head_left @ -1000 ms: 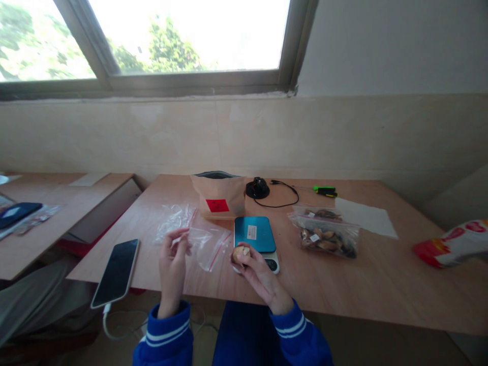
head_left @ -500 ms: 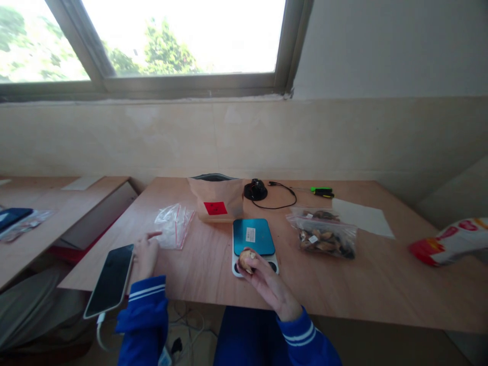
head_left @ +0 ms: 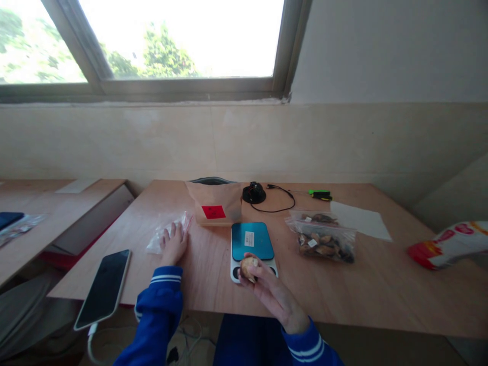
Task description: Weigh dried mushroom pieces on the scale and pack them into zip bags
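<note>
My right hand grips a round brown dried mushroom between thumb and fingers, just above the near edge of a kitchen scale with a teal plate and a white base. The scale's plate carries only a small label. To the left, my left hand lies with its fingers spread on a clear zip bag, covering part of it. Behind the scale stands a brown paper pouch with a red label, its top open.
Zip bags of dried mushrooms lie right of the scale, by white paper. A black round stand with cable and screwdrivers are behind. A charging phone overhangs the front edge. A red-white packet lies far right.
My left hand has moved right and away from me, from beside the phone onto the clear zip bag. My right hand keeps hold of the mushroom, nearly in place.
</note>
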Demonstrator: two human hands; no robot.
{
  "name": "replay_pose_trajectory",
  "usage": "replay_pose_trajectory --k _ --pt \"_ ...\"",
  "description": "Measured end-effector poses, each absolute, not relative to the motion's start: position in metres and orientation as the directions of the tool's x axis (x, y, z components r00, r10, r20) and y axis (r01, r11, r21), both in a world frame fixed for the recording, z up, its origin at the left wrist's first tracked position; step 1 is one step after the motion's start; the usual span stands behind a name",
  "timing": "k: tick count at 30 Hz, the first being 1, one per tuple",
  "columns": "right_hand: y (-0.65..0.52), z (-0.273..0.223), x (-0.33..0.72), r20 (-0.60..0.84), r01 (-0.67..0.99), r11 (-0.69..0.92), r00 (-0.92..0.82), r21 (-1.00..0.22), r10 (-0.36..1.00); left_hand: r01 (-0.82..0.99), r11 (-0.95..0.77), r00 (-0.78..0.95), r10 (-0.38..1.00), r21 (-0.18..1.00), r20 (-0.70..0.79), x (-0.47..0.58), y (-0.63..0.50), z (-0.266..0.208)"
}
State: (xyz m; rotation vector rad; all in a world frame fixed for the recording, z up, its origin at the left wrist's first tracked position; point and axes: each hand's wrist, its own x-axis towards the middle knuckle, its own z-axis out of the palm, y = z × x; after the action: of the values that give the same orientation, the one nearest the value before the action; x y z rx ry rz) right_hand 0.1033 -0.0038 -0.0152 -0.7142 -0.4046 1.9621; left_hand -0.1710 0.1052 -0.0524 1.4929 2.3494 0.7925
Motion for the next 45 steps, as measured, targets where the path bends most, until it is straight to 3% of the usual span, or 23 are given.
replay_pose_trajectory --k 3,4,6,9,12,16,20,24,33,45 --pt "-0.001 -0.006 0.107 -0.298 -0.679 -0.467 -0.359 -0.566 0.884 0.752 0.234 -0.431 0.882 0.616 0.191 -0.158 0.103 -0.022" --pt "0.002 0.0 0.108 -0.288 -0.674 -0.456 -0.354 -0.581 0.89 0.753 0.05 -0.378 0.849 0.656 0.369 -0.15 0.102 -0.006" --pt "0.013 0.016 0.109 -0.243 -0.665 -0.407 -0.33 -0.626 0.912 0.738 -0.298 -0.207 0.754 0.606 0.623 -0.13 0.099 0.027" --pt "0.041 0.05 0.105 -0.087 -0.659 -0.249 -0.269 -0.71 0.959 0.718 -0.48 -0.023 0.709 0.505 0.705 -0.101 0.101 0.062" --pt "0.074 0.088 0.094 0.133 -0.656 -0.029 -0.195 -0.754 0.972 0.752 -0.5 0.07 0.709 0.43 0.702 -0.085 0.108 0.066" --pt "0.114 0.113 0.073 0.315 -0.593 0.156 -0.174 -0.79 0.933 0.712 -0.524 0.013 0.676 0.467 0.737 -0.08 0.109 0.049" --pt "0.135 0.109 0.061 0.457 -0.316 0.381 -0.215 -0.869 0.863 0.679 -0.571 -0.042 0.597 0.461 0.801 -0.073 0.097 0.038" --pt "0.135 0.102 0.066 0.571 -0.047 0.593 -0.341 -0.804 0.747 0.697 -0.589 -0.06 0.52 0.408 0.852 -0.066 0.087 0.032" --pt "0.137 0.102 0.078 0.654 0.064 0.814 -0.56 -0.578 0.509 0.769 -0.565 -0.068 0.391 0.298 0.918 -0.052 0.075 0.016" --pt "0.14 0.102 0.075 0.608 0.138 0.829 -0.617 -0.542 0.5 0.792 -0.535 -0.082 0.386 0.295 0.919 -0.056 0.077 0.011"
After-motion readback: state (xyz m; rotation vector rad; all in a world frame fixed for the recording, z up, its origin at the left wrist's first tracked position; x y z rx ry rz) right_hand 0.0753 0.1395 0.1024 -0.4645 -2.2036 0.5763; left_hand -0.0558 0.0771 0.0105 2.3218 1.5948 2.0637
